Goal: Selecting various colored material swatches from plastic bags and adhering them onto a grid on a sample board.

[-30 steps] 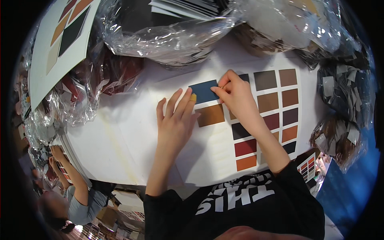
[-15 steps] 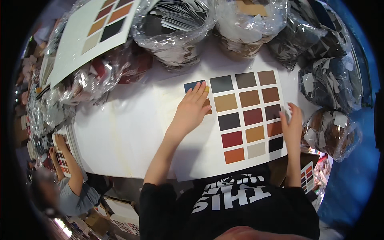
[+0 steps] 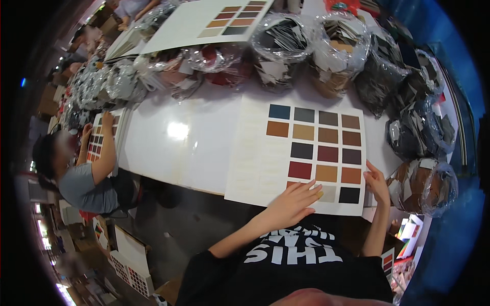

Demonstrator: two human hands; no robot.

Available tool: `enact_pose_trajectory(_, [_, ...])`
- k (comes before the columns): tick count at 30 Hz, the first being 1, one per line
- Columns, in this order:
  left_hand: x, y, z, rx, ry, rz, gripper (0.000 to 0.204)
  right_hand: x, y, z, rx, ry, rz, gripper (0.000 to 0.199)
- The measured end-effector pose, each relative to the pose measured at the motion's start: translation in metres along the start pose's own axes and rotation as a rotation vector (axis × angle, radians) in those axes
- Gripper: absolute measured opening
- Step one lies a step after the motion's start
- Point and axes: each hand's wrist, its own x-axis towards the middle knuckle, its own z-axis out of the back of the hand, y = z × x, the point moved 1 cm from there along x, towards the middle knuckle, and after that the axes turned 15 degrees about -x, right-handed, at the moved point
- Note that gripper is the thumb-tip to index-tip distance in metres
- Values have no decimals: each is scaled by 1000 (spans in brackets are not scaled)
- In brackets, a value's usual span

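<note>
A white sample card [image 3: 255,153] with rows of coloured square swatches lies on the white table [image 3: 173,148] in front of me. My left hand [image 3: 293,204] rests flat on the card's near edge, fingers spread over the lowest swatches. My right hand [image 3: 376,182] touches the card's near right corner, fingers apart. Neither hand holds anything.
Clear plastic bags of cut swatches [image 3: 332,46] crowd the far and right sides of the table. Another swatch card [image 3: 214,20] lies at the back. A seated person in a grey shirt [image 3: 87,178] works on a card at the left. Boxes stand on the floor below.
The view has shifted. My left hand has slid from the card's top left down to its near edge, and my right hand stays at the right corner. The card now looks full of swatches.
</note>
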Motion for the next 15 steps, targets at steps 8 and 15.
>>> enact_pose_trajectory(8, [-25, -34, -7, 51, -197, -84, 47, 26, 32, -187, 196, 230, 123, 55])
enact_pose_trajectory(15, [-41, -42, 9, 259, -440, -96, 48, 85, 196, -290, -48, 395, 757, 61])
